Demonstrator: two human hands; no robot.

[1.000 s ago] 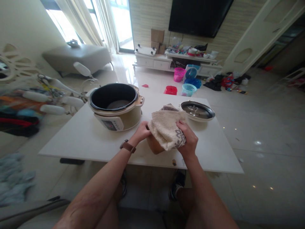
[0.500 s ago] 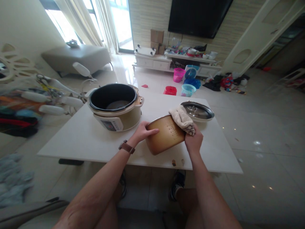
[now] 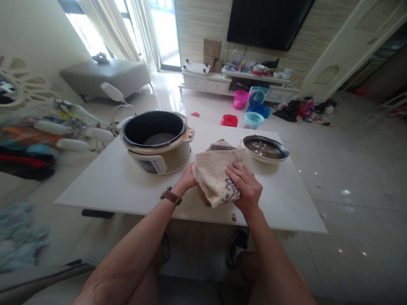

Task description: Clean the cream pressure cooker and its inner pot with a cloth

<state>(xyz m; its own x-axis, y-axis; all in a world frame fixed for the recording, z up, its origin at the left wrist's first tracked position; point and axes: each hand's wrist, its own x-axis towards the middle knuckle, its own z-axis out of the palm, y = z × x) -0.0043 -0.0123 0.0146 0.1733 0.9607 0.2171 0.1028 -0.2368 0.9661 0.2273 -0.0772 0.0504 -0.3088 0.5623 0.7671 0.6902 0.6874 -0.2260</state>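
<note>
A beige towel (image 3: 213, 169) with a dark pattern is draped over the golden-brown inner pot (image 3: 203, 197), of which only a strip at the lower left shows. My left hand (image 3: 188, 177) grips the pot's left side, its fingers partly covered by the towel. Across the towel lie the closed-together fingers of my right hand (image 3: 246, 186), holding the cloth against the pot. Left of my hands stands the electric pressure cooker body (image 3: 178, 156), uncovered, its dark inside showing. A round lid (image 3: 267, 149) rests underside up at the right.
All this is on a white table (image 3: 127, 195); a small sticker or scrap (image 3: 233, 217) lies by its front edge. A white lamp-like fixture (image 3: 76, 145) reaches close to the left corner. Beyond are a red stool or bucket (image 3: 229, 120) and baskets (image 3: 253, 120) on the floor.
The towel, bunched at the pot's right rim before, is now spread over the pot's outer side. My right hand has moved left onto it. My left hand keeps its grip.
</note>
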